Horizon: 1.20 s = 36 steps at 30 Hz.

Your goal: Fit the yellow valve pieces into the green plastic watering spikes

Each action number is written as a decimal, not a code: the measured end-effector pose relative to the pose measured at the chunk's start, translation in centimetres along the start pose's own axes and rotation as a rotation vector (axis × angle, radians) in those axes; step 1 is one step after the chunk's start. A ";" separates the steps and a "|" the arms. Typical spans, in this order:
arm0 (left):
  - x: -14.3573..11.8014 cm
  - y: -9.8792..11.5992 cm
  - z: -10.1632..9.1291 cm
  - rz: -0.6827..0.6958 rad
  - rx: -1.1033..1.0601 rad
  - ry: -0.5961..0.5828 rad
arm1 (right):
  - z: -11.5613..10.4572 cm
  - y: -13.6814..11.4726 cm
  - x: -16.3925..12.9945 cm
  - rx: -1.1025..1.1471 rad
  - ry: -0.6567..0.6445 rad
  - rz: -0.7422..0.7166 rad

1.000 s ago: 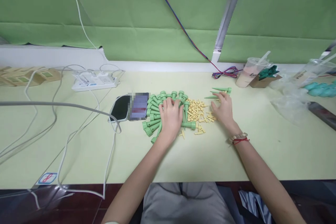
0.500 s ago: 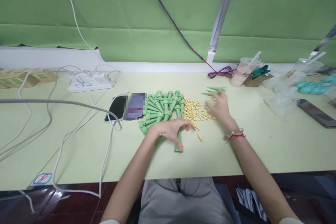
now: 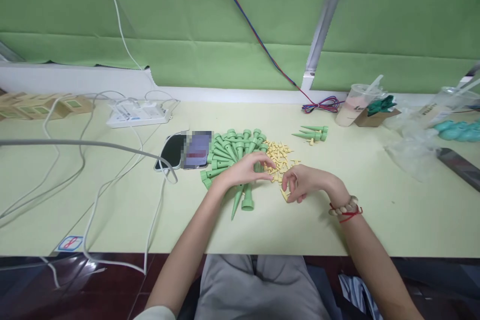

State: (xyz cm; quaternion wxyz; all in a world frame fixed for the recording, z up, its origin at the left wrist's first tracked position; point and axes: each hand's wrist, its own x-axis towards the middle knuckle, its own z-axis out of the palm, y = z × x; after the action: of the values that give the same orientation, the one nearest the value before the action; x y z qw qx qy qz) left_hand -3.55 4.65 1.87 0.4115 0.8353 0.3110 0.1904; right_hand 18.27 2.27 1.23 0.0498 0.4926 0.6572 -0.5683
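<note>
My left hand [image 3: 248, 169] is over the right side of a heap of green plastic cone-shaped spikes [image 3: 225, 152]. Its fingers are curved, with thumb and fingertips apart beside a pile of small yellow plastic pegs [image 3: 278, 151]. Lower right of that pile, my right hand [image 3: 302, 182] pinches a single yellow peg [image 3: 284, 193] at the table top; its other fingers are curled in. Beneath the left hand, one green spike [image 3: 247, 200] lies wide end toward me. Farther back, several green spikes [image 3: 315, 133] lie apart with yellow pegs by them.
Two phones [image 3: 170, 152] lie left of the heap, beside loose white cables [image 3: 123, 180] and a power strip [image 3: 138, 115]. On the right are a drink cup [image 3: 354, 105], a small brown box [image 3: 371, 119], a plastic bag [image 3: 408, 152] and another phone [image 3: 461, 167].
My right hand has come from the separate green spikes toward me and left, down to the single yellow peg. My left hand has shifted slightly away from me, uncovering green spikes beneath it.
</note>
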 end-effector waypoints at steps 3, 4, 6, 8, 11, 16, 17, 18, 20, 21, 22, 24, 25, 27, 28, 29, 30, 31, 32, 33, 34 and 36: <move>-0.1 1.0 -0.4 0.018 -0.101 0.158 | 0.4 -0.1 0.8 -0.039 0.075 -0.065; -0.1 1.2 -0.4 0.013 -0.119 0.195 | 0.6 -0.1 1.0 -0.049 0.104 -0.091; 0.1 1.2 -0.2 0.007 -0.135 0.237 | 0.9 -0.2 1.5 -0.058 0.154 -0.138; 0.3 1.0 -0.2 0.018 -0.127 0.249 | 1.1 -0.2 1.7 -0.059 0.178 -0.169; -0.1 1.3 -0.7 0.020 -0.062 0.203 | 1.1 -0.3 1.9 -0.045 0.202 -0.207; -3.8 2.9 -0.7 -0.090 0.253 0.007 | 0.6 -0.1 2.2 -0.062 0.374 -0.322; -4.8 2.9 -0.1 -0.116 0.314 -0.004 | 0.5 -0.1 2.3 -0.089 0.418 -0.332; -5.7 2.8 0.6 -0.130 0.365 -0.026 | 0.4 0.0 2.4 -0.123 0.459 -0.337; -7.3 2.1 2.0 -0.134 0.439 -0.081 | 0.4 0.1 2.6 -0.191 0.529 -0.340; -7.8 1.6 2.6 -0.138 0.476 -0.076 | 0.5 0.1 2.7 -0.219 0.558 -0.346; -8.2 1.1 3.1 -0.137 0.515 -0.055 | 0.5 0.1 2.7 -0.242 0.582 -0.355; -8.3 0.1 3.5 -0.140 0.581 0.020 | 0.7 0.0 2.9 -0.284 0.627 -0.385; -8.1 -0.2 3.5 -0.142 0.600 0.052 | 0.7 -0.1 2.9 -0.305 0.653 -0.401; -7.4 -0.5 3.0 -0.149 0.608 0.119 | 0.9 -0.2 3.1 -0.334 0.706 -0.426; -7.0 -0.6 2.8 -0.152 0.598 0.153 | 0.9 -0.2 3.2 -0.337 0.732 -0.432; -6.6 -0.5 2.5 -0.151 0.582 0.183 | 0.9 -0.2 3.4 -0.333 0.756 -0.435; -6.3 -0.5 2.3 -0.147 0.563 0.209 | 0.9 -0.2 3.5 -0.326 0.778 -0.440; -5.9 -0.4 2.1 -0.142 0.541 0.232 | 0.9 -0.2 3.6 -0.319 0.799 -0.448; -5.6 -0.3 2.0 -0.141 0.513 0.257 | 0.9 -0.2 3.7 -0.313 0.823 -0.459; -5.3 -0.3 1.9 -0.145 0.477 0.286 | 0.9 -0.1 3.8 -0.307 0.847 -0.472; -5.0 -0.3 1.9 -0.156 0.433 0.320 | 0.8 0.0 3.9 -0.301 0.871 -0.484; -4.4 -0.5 1.9 -0.184 0.336 0.399 | 0.7 0.1 3.9 -0.282 0.922 -0.503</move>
State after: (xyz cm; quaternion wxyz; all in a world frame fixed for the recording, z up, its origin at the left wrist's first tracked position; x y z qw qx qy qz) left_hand -5.87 0.84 0.12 0.2132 0.8061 0.4876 0.2587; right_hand 15.96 4.03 -1.54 -0.3155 0.5071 0.7783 -0.1940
